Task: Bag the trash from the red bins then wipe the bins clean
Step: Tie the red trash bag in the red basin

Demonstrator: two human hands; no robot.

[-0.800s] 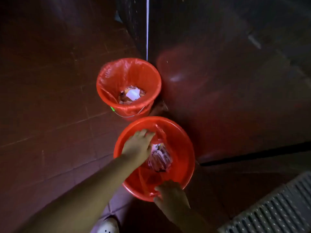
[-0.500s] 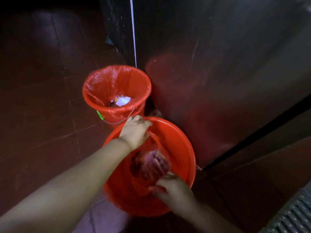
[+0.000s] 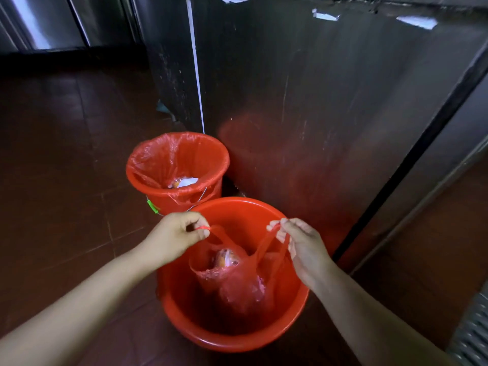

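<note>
Dark reddish-brown tiled floor [image 3: 66, 159] with thin grout lines, filling the left half of the frame. Tall, scuffed stainless-steel cabinet panel [image 3: 330, 107] across the centre and right, dully mirroring red near its lower part. Bright vertical edge [image 3: 196, 83] at its corner. More steel fronts [image 3: 52, 19] at upper left. Grey slatted grating [image 3: 472, 328] at lower right. Dim, even light.

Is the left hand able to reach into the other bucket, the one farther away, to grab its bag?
Probably yes, but not right now. The far bin stands open-topped just beyond the left hand, with nothing between them. That hand is busy pinching a handle of the red bag, so it would have to let go first.
</note>
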